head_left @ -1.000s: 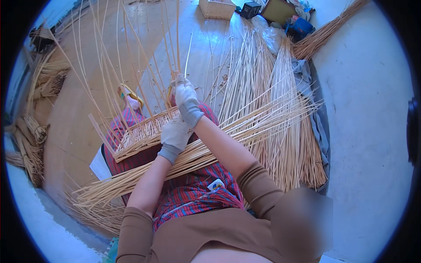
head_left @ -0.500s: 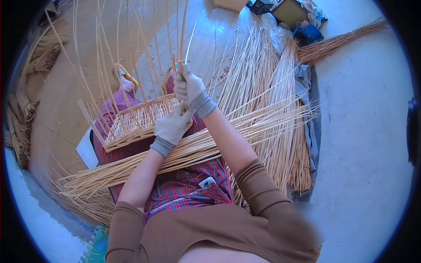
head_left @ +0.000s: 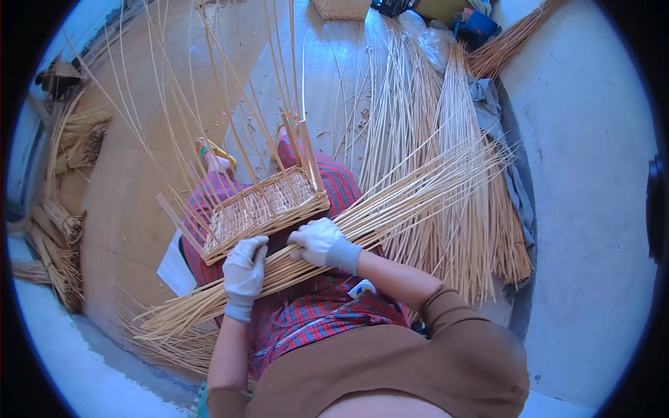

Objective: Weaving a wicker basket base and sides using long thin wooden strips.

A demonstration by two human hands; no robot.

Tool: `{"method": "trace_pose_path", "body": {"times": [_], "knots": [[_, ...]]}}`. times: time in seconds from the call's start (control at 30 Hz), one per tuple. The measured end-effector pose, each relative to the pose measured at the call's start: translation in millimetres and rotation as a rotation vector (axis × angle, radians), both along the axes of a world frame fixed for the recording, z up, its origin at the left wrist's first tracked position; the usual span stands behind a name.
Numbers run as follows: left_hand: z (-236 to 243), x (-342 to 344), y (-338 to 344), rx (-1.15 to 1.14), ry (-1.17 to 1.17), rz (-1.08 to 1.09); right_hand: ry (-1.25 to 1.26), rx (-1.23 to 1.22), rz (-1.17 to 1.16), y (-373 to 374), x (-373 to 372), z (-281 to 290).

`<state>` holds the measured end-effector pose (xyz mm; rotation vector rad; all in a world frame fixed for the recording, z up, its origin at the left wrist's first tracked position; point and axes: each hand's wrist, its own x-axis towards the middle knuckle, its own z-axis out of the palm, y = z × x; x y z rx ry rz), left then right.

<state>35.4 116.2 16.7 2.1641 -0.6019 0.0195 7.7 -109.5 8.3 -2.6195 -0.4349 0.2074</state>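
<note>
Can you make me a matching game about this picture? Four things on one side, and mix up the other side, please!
Things:
1. Gloved right hand
2. Woven base
3. Right sleeve
4. Leg cloth

Clues:
A. Plain brown
B. Has tall canes standing up from it
C. Red with stripes
D. At the loose canes

Right pairs: 1-D, 2-B, 3-A, 4-C
</note>
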Motion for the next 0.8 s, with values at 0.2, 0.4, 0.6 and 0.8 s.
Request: {"method": "trace_pose_path", "body": {"times": [0.2, 0.4, 0.6, 0.8], "knots": [[25.4, -12.6, 53.0, 0.319, -0.090, -0.122, 0.149, 0.076, -0.006, -7.0, -4.3, 10.4], [13.2, -10.5, 53.4, 0.225, -0.084, 0.031, -0.099, 0.519, -0.280, -26.7, 6.8, 13.4], [11.3, 24.3, -41.9, 0.307, -0.466, -0.201, -0.202, 0.891, -0.873, -34.1, 131.3, 12.3], [-35.0, 55.8, -85.5, 0.679, -0.200, -0.203, -0.233, 1.201, -0.834, -19.8, 153.4, -12.2]]}}
